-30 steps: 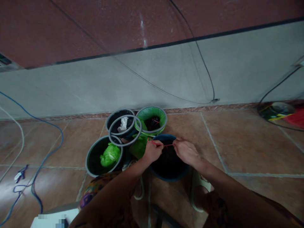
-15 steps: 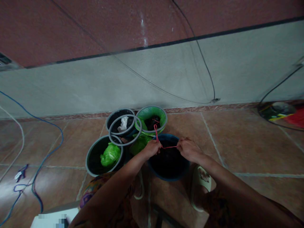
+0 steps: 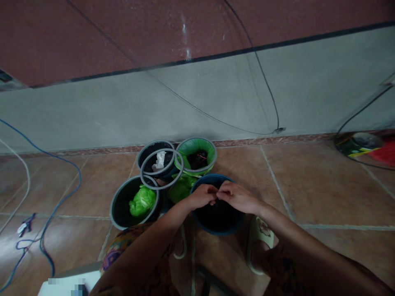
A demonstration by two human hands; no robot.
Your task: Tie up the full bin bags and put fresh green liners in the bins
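Observation:
My left hand (image 3: 201, 196) and my right hand (image 3: 235, 196) meet fingertip to fingertip over a dark blue bucket (image 3: 230, 225) with black contents. Both hands are closed in a pinch; what they hold is hidden between the fingers. Behind them stands a bucket lined with a green bag (image 3: 208, 149), with a bit of red string (image 3: 202, 156) inside it.
A dark bucket with a crumpled green bag (image 3: 142, 201) sits left, another with white paper (image 3: 159, 158) behind, a loose grey ring (image 3: 161, 186) across them. Blue cable (image 3: 52, 211) trails on the tiled floor at left. Slippers (image 3: 258, 230) show under my arms. A grey wall stands behind.
The hands were apart with a red string stretched between them; they have come together over the blue bucket and the stretched string no longer shows.

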